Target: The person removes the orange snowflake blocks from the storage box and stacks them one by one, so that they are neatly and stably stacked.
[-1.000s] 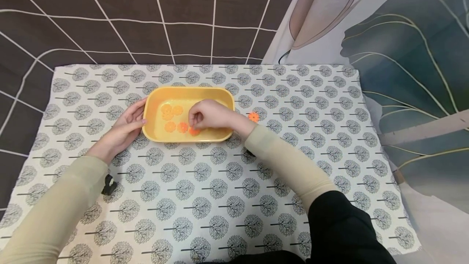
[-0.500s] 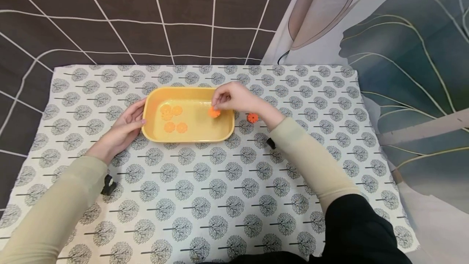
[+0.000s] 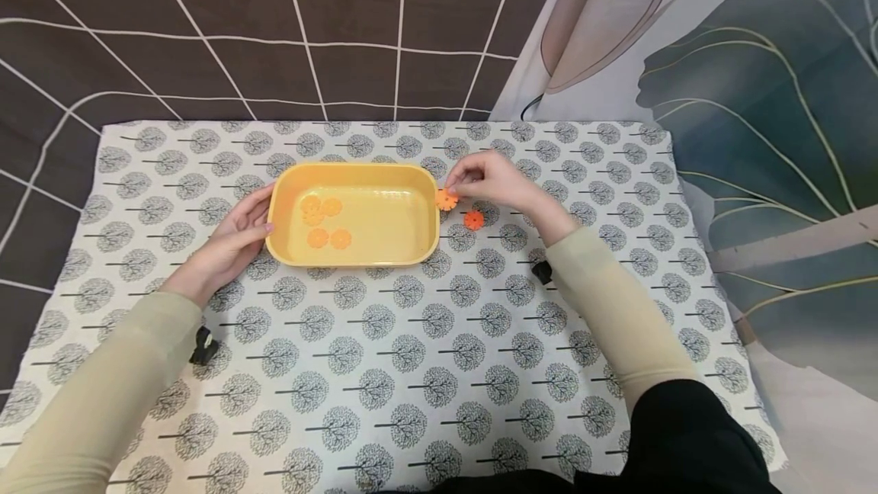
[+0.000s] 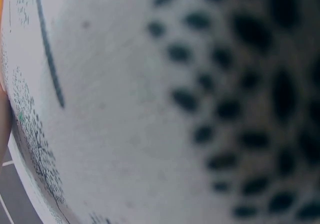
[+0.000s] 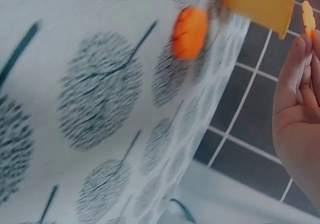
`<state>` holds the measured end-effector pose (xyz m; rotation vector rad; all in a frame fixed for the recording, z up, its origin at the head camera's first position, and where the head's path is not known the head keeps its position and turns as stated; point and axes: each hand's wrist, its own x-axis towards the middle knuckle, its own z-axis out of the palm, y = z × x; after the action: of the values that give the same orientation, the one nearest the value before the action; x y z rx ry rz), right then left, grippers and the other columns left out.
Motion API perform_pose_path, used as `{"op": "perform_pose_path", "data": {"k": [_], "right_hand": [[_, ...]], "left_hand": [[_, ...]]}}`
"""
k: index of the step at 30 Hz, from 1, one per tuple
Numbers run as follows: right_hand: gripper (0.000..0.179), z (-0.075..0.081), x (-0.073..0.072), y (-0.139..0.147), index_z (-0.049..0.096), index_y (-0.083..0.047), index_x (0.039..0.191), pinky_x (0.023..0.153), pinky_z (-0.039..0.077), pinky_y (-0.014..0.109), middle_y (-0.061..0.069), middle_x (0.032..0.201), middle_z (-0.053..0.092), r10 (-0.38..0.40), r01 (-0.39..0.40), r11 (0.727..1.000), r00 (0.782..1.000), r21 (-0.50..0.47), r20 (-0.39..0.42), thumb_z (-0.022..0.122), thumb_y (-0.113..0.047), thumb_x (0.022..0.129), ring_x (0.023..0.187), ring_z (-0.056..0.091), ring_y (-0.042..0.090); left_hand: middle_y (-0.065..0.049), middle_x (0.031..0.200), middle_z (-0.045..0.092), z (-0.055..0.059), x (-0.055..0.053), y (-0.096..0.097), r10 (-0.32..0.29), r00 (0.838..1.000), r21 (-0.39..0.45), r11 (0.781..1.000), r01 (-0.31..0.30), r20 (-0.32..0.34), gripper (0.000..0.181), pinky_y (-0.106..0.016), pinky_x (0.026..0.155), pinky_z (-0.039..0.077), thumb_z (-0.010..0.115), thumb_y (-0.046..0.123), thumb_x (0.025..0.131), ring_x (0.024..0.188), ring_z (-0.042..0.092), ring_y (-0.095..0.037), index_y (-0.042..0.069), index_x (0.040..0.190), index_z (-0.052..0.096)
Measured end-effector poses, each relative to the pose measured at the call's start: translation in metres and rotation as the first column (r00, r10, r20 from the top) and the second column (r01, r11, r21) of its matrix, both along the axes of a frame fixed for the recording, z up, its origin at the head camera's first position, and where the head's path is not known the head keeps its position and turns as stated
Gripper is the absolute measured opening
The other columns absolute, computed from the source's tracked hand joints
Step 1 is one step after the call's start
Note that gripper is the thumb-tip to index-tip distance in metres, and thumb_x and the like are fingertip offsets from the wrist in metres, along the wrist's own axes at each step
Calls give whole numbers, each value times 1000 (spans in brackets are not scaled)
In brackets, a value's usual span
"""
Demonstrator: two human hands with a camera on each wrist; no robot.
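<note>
In the head view a yellow rectangular tray (image 3: 353, 254) lies on the tree-patterned cloth. My left hand (image 3: 233, 242) holds its left end, thumb at the rim and fingers along the outer wall. My right hand (image 3: 497, 180) pinches an orange flower-shaped slice (image 3: 447, 199) between thumb and fingertips, right beside the tray's right rim. The right wrist view shows the held slice (image 5: 308, 18) edge-on, above the fingertips. Another orange flower-shaped slice (image 3: 473, 219) lies on the cloth below that hand. Several paler slices (image 3: 318, 238) sit in the tray's left half.
The patterned cloth (image 3: 411, 372) covers the whole table. Behind it hangs a dark curtain (image 3: 350, 6) with white grid lines. To the right hangs a leaf-printed curtain (image 3: 761, 136). The left wrist view holds mostly blurred cloth (image 4: 115, 108).
My right hand has lifted an orange slice from the tray and carried it right, past the tray's right rim. The left hand and the tray have stayed in place.
</note>
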<state>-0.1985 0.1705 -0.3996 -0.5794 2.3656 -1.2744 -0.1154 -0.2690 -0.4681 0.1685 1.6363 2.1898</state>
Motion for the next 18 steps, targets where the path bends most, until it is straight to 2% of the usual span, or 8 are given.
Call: {"op": "perform_pose_path", "data": {"k": [4,10,18], "right_hand": [[11,-7,1,13,77,3,103,72,64,22,15,98,79,-15,15,1000,1000,14,9,76,1,93,79,72,19],[11,-18,2,29,77,3,104,73,61,14,12,98,80,-64,61,996,996,59,54,75,-1,94,76,68,8],[12,-34,7,41,78,1,105,69,59,15,7,92,79,-104,97,990,992,98,70,77,-5,94,74,66,8]], "left_hand": [[-11,180,5,0,0,0,-1,1000,-1,1000,1,-5,72,-12,122,38,47,-13,101,145,45,5,15,166,30],[-11,181,3,-1,0,-1,-7,1000,-13,1000,7,1,74,-17,128,32,47,-11,102,161,28,-7,14,168,25],[-10,180,7,-3,-1,-2,2,1000,5,1000,-1,-2,72,-15,126,35,48,-12,102,148,43,4,15,165,31]]}}
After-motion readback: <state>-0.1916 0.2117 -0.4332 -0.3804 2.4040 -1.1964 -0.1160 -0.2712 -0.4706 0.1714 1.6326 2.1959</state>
